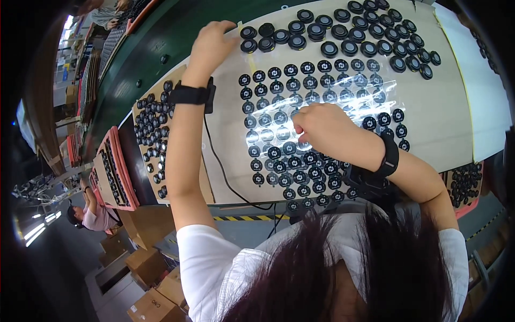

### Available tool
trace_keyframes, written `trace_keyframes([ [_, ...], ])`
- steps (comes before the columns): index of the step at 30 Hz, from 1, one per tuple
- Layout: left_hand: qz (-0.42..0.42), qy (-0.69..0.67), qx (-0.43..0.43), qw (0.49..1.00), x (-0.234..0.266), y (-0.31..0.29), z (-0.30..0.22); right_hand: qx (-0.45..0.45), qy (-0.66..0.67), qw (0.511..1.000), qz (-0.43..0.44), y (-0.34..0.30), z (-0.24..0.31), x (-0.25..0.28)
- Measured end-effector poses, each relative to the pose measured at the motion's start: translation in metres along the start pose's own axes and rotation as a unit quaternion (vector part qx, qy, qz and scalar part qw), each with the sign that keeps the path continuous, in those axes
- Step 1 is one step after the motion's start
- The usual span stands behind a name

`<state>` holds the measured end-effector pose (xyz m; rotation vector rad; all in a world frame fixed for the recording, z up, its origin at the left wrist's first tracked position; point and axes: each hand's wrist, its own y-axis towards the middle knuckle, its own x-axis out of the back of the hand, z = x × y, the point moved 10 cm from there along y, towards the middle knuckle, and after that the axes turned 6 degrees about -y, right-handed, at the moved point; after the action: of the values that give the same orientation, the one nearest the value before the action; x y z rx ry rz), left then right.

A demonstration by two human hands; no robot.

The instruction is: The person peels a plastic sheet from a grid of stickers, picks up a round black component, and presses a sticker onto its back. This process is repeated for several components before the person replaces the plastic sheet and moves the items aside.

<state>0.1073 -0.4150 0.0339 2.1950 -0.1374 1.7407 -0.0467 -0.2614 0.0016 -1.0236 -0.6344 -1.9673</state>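
Observation:
Over the board, my right hand [332, 131] has its fingers curled and pressed together above a glossy clear sheet [391, 91] of round black labels with white marks. Anything pinched in those fingertips is hidden or too small to name. My left hand [213, 45] reaches to the upper left of the board, fingers stretched and apart, just beside a group of black round parts [248, 33] with grey centres. Labels in rows [274, 71] show around the sheet, and more overlap below my right hand. A black band [189, 95] circles my left wrist, another [391, 155] my right.
The tan board [450, 107] lies on a green surface [161, 32]. Many loose round parts [370, 48] spread over its upper right. Another board [155, 129] of parts sits at left, beside pink trays [115, 155]. A cable [214, 161] runs down the board. Another person [91, 209] is at left.

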Motion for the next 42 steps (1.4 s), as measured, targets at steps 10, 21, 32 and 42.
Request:
trace_keyframes([
  [10, 0.120, -0.002, 0.095, 0.988, -0.018, -0.016, -0.034, 0.017, 0.016, 0.998, 0.056, 0.005, 0.008, 0.005],
  [21, 0.026, -0.217, 0.186, 0.958, 0.027, -0.047, -0.048, 0.061, -0.014, 0.998, -0.011, -0.004, 0.018, 0.008],
  [32, 0.011, -0.652, 0.096, 0.752, 0.054, -0.074, -0.105, -0.057, 0.112, 0.971, 0.203, 0.010, 0.002, 0.001],
  [42, -0.103, -0.509, 0.077, 0.851, 0.099, -0.099, -0.141, -0.021, 0.526, 0.847, -0.070, 0.012, 0.002, 0.104],
])
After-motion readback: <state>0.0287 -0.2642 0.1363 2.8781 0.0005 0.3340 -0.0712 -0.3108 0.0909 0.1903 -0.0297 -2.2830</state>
